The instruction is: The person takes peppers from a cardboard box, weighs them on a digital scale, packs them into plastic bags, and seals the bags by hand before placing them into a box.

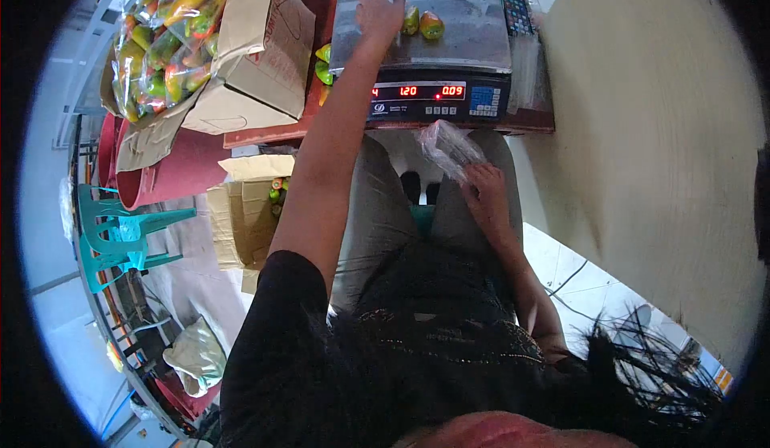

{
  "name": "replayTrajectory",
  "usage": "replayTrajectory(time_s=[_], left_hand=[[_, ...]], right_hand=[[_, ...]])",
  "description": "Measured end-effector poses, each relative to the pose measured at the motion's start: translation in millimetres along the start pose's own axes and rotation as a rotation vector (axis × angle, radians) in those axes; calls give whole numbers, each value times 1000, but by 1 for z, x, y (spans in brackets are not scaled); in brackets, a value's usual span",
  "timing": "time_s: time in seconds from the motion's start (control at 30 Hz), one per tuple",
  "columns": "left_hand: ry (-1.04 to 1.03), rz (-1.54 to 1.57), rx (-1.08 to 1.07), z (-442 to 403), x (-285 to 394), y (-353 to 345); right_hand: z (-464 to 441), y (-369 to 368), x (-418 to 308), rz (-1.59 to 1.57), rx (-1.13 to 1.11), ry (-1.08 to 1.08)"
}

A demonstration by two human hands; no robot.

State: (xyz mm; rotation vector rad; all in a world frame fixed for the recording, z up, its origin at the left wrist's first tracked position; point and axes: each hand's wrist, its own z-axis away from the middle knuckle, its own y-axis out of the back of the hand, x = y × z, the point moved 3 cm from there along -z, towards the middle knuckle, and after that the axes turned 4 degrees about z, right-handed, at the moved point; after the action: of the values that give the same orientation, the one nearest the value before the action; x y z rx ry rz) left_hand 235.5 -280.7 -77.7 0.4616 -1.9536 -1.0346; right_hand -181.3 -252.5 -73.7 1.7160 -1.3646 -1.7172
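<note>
Reaches left hand (pixel 380 15) onto pan (pixel 469 47) of digital scale (pixel 425 78), just beside two bell peppers (pixel 431 24); cannot tell whether grasping anything. Grips clear plastic bag (pixel 451 148) in right hand (pixel 484 191), in front of scale. Notes cardboard box (pixel 269 51) of bagged peppers (pixel 164 51) left of scale.

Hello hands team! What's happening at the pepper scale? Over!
Left hand on the scale, beside two peppers; can't tell if it's gripping anything. Right hand holding a clear plastic bag. Left forearm hides part of the red display. Over.

Left hand (pixel 380 15) on scale (pixel 457 55), beside peppers (pixel 431 25); right hand (pixel 484 187) holding plastic bag (pixel 450 150).
</note>
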Motion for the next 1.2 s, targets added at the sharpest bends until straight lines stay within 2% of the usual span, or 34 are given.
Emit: replayTrajectory(time_s=[0.1,0.2,0.3,0.4,0.47,0.53,0.6,0.67,0.7,0.73,0.8,0.83,0.93,1.0,1.03,1.07,1.13,1.2], left_hand=[[-23,238,-38,28,12,29],[-289,197,14,28,-20,8],[-302,411,-17,57,6,55],[-167,454,33,64,3,64],[-336,404,84,77,4,80],[-349,439,-10,99,5,110],[-192,555,-221,129,-6,148],[-105,843,-382,177,-43,177],[93,1085,-459,203,-61,199],[156,1160,-448,227,-96,207],[421,1231,-249,281,-180,207],[538,1100,-33,321,-236,193],[882,741,104,447,-400,100],[1065,524,-110,475,-417,66],[991,393,-180,479,-410,49],[698,232,-248,490,-421,10],[651,195,-141,472,-376,5],[641,125,-411,465,-358,-18]], right_hand=[[-1,-2,0,28,-62,-10],[-3,-2,-4,43,-55,1],[-3,-2,-6,49,-51,8],[-3,-3,-7,88,-39,14],[-2,-2,-9,131,-38,9],[-2,-1,-10,167,-68,7],[1,-3,-1,179,-53,31],[-1,-7,-2,158,-76,12],[-5,-5,-9,143,-101,-23],[-6,-4,-13,137,-126,-65],[-2,-8,-5,200,-119,-4],[-2,-8,-7,238,-112,18],[-8,-8,-14,224,-173,18],[-7,-11,-16,292,-140,40],[-6,-12,-17,326,-126,48],[-6,-13,-16,338,-188,20],[-7,-13,-10,354,-314,-36],[-3,-17,-5,443,-241,-3]])
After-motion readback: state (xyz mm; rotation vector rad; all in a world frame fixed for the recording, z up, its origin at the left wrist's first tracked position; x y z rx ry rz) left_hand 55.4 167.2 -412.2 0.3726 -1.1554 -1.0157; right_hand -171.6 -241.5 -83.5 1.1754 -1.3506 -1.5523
